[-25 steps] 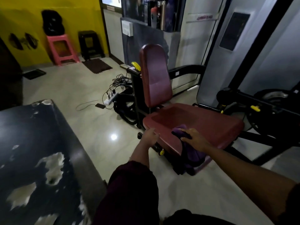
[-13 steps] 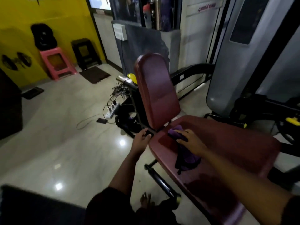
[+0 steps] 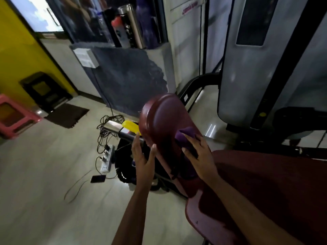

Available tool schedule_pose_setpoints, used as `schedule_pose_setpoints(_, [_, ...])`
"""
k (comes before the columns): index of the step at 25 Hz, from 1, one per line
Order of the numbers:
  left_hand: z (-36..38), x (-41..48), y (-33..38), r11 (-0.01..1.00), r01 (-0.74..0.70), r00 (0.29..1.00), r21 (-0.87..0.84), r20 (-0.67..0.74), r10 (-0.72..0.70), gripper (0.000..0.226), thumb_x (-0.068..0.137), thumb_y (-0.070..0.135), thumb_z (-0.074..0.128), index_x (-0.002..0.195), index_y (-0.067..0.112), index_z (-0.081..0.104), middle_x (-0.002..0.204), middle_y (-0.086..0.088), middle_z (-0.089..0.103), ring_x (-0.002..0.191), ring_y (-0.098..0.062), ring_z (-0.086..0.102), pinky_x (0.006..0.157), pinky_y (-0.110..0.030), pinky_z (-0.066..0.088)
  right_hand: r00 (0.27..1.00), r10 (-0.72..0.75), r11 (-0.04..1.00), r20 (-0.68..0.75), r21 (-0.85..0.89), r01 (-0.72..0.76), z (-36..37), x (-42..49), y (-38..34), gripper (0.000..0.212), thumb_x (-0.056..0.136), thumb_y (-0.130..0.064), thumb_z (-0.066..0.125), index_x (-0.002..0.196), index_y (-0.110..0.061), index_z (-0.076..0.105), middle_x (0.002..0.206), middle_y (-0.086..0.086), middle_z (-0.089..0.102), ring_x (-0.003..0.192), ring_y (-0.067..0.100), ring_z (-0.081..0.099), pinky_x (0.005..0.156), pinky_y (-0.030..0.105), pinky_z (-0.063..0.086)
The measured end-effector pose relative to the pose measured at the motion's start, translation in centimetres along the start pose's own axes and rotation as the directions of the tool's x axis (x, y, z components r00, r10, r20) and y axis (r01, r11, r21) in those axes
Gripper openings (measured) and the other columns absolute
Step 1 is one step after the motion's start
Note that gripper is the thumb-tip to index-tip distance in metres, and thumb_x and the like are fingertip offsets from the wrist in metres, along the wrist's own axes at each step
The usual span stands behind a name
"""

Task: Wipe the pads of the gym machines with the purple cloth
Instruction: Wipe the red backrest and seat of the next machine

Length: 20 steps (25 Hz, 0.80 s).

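Since half a second ago the right grip [image 3: 200,156] has climbed from the seat pad [image 3: 274,183] onto the backrest pad [image 3: 164,121], taking the purple cloth [image 3: 185,135] with it, and the left grip [image 3: 143,156] has risen from the frame to the backrest's side edge. In the head view, the right grip lies flat with fingers spread and nearly straight, pressing the cloth against the right side of the backrest face. One bunched corner pokes out above the fingertips and the rest hangs dark beneath the palm. The left grip clasps the pad's left edge, thumb on the front and fingers behind, probably to steady it. The cloth looks soft, light and limp, so it should follow the pad's curve under a flat palm. The vinyl seems smooth and firm, likely slick. The cloth's lower part merges with shadow, the left fingertips are hidden behind the pad, and the seat runs off the frame's right edge.
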State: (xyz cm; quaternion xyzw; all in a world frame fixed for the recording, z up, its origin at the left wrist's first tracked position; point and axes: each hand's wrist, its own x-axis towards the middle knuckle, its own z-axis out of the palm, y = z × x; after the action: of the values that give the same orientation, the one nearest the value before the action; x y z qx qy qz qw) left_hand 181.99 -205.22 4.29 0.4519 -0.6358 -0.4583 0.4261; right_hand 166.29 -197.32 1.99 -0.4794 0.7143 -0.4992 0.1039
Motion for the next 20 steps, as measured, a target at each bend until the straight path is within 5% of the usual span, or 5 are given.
schedule_pose_setpoints(3, [1.1, 4.0, 0.5, 0.993, -0.090, 0.995, -0.073, -0.039, 0.088, 0.058, 0.080, 0.058, 0.046, 0.132, 0.060, 0.020, 0.155, 0.007, 0.020, 0.143, -0.012, 0.021, 0.116, -0.050, 0.025, 0.970, -0.198, 0.980, -0.138, -0.062, 0.191, 2.8, 4.0, -3.1, 0.046, 0.089, -0.038, 0.051, 0.134, -0.033, 0.044, 0.140, 0.010, 0.040, 0.126, 0.006, 0.032, 0.107, 0.003, 0.013])
schedule_pose_setpoints(7, [3.0, 5.7, 0.7, 0.965, -0.071, 0.997, -0.252, -0.051, 0.060, 0.047, 0.078, 0.062, 0.044, 0.122, 0.048, 0.037, 0.141, 0.000, 0.040, 0.133, -0.013, 0.039, 0.114, -0.045, 0.029, 0.943, -0.330, 0.928, -0.052, -0.204, 0.313, 7.0, 7.9, -5.7, 0.046, 0.089, -0.045, 0.043, 0.134, -0.043, 0.037, 0.152, 0.003, 0.022, 0.137, 0.022, 0.021, 0.114, 0.032, 0.013])
schedule_pose_setpoints(13, [3.6, 6.2, 0.1, 0.978, -0.081, 0.993, -0.192, -0.100, 0.062, 0.071, 0.066, 0.082, 0.041, 0.126, 0.045, 0.029, 0.146, 0.003, 0.029, 0.134, -0.003, 0.030, 0.111, -0.026, 0.027, 0.942, -0.307, 0.940, -0.134, -0.197, 0.278, 7.9, 11.7, -4.9, 0.042, 0.080, -0.048, 0.044, 0.122, -0.043, 0.049, 0.147, -0.001, 0.034, 0.133, 0.023, 0.026, 0.109, 0.039, 0.016])
schedule_pose_setpoints(18, [4.2, 7.4, 1.5, 0.997, -0.053, 0.988, -0.062, -0.146, 0.043, 0.118, 0.052, 0.094, 0.029, 0.140, 0.014, 0.028, 0.146, -0.020, 0.032, 0.134, -0.026, 0.034, 0.106, -0.034, 0.030, 0.961, -0.105, 0.989, -0.257, -0.129, 0.074, 6.8, 15.4, -5.5, 0.043, 0.080, -0.048, 0.042, 0.114, -0.028, 0.060, 0.137, 0.009, 0.046, 0.127, 0.025, 0.031, 0.106, 0.052, 0.027])
schedule_pose_setpoints(20, [4.0, 6.9, 1.2, 0.991, -0.027, 0.991, -0.132, -0.133, 0.010, 0.099, 0.055, 0.088, 0.039, 0.134, 0.029, 0.031, 0.146, -0.007, 0.034, 0.130, -0.009, 0.038, 0.108, -0.033, 0.034, 0.953, -0.217, 0.965, -0.210, -0.191, 0.178, 7.5, 13.8, -5.6, 0.039, 0.080, -0.047, 0.044, 0.113, -0.033, 0.059, 0.139, 0.005, 0.043, 0.128, 0.026, 0.030, 0.107, 0.048, 0.023])
